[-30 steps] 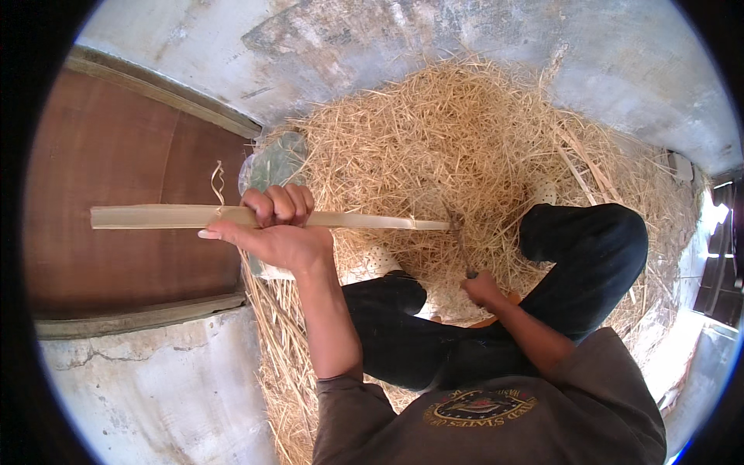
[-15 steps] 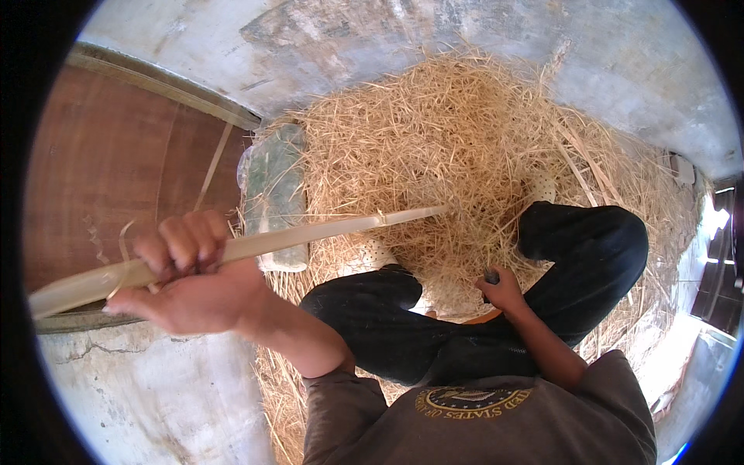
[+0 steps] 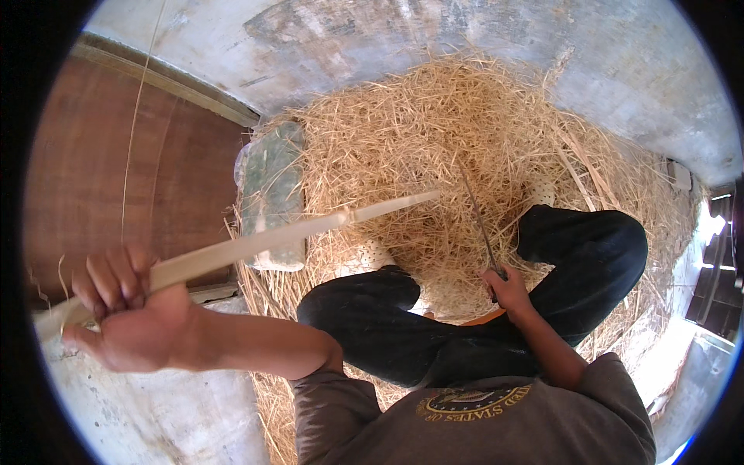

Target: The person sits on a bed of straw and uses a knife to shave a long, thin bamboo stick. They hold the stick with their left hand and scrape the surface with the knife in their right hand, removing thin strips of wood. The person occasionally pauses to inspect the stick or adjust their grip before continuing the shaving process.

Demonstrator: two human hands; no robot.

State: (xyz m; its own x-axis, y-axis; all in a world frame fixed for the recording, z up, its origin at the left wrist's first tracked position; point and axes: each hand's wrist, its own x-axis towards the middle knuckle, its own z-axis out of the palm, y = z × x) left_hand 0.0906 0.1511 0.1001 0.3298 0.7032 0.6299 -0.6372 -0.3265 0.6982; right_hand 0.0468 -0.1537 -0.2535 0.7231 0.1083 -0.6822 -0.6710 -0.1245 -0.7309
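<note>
My left hand [image 3: 139,325] is closed round a long pale bamboo strip [image 3: 256,244] at the far left. The strip slants up to the right, with a joint partway along it, and its far end hangs over the shavings in front of my left foot. Between my knees, my right hand [image 3: 510,288] grips the dark handle of a knife [image 3: 482,225]. Its narrow dark blade points away from me and appears nearly edge-on. The blade lies just to the right of the strip's far end, apart from it in the picture.
A thick heap of straw-coloured shavings [image 3: 418,124] covers the floor around my feet. At the left lies a greenish slab [image 3: 271,186], near a brown wooden panel [image 3: 186,163]. Loose strips [image 3: 581,170] lie at the right. A stained pale wall [image 3: 349,46] stands ahead.
My left hand has moved farther left and toward me, drawing the bamboo strip with it. My right hand stays nearly in place, and the knife's blade now shows clearly.
</note>
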